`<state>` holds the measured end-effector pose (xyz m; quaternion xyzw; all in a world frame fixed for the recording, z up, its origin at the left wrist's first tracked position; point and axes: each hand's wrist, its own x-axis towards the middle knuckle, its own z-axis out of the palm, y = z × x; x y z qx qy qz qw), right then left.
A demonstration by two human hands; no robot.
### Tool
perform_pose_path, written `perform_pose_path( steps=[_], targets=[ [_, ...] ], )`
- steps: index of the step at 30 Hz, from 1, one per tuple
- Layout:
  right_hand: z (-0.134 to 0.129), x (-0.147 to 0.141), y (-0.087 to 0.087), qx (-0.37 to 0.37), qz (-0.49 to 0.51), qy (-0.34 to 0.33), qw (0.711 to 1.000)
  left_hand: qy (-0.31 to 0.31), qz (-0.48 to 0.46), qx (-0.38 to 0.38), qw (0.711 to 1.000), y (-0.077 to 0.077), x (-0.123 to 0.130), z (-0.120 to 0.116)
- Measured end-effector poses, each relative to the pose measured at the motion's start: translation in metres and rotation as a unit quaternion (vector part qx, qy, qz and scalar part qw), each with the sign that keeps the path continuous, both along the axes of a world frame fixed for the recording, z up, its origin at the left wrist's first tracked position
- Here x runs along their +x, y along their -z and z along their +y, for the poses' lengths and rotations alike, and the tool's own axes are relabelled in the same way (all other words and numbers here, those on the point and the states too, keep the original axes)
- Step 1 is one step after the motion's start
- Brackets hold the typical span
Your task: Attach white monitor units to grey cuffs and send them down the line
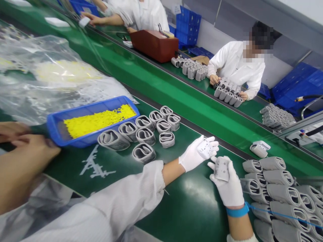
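My left hand (193,156), in a white glove, is palm up with fingers partly stretched. A small white plastic housing (205,149) with dark openings rests in it, held by the thumb and palm. Just to the right, my right hand (228,185), also gloved and with a blue wrist strap (237,210), grips a grey rolled cuff (221,168) whose facing side shows small dots. The two hands are close together above the green table, their objects apart. Left of them stand several grey rolled cuffs (144,153). On the right is a stack of more rolled cuffs (282,193).
A blue tray (83,107) holds small yellow pieces, with white strips (96,164) lying before it. Clear plastic bags (63,80) lie behind. A co-worker's bare hands (30,148) are at far left. A green conveyor belt (191,101) crosses behind, carrying a cuff with a white housing (259,148).
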<state>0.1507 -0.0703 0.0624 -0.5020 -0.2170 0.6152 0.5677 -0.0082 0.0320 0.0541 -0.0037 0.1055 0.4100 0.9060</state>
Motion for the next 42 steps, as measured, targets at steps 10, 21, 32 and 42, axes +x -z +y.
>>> perform_pose_path(
  steps=[10, 21, 32, 42],
  targets=[
    [0.002, -0.003, 0.001, -0.026, -0.014, 0.039, 0.999, -0.037, 0.038, -0.046, 0.997, -0.001, 0.003, -0.003],
    [0.002, 0.004, 0.009, -0.025, 0.076, -0.028, 0.996, -0.035, 0.093, 0.033, 0.995, 0.005, 0.010, -0.017],
    [0.003, -0.001, 0.016, -0.020, 0.025, 0.042, 0.999, -0.034, 0.201, 0.229, 0.952, -0.003, 0.000, -0.034],
    [-0.001, -0.002, 0.012, -0.003, 0.009, 0.030, 1.000, -0.045, 0.236, 0.225, 0.944, -0.011, 0.000, -0.038]
  ],
)
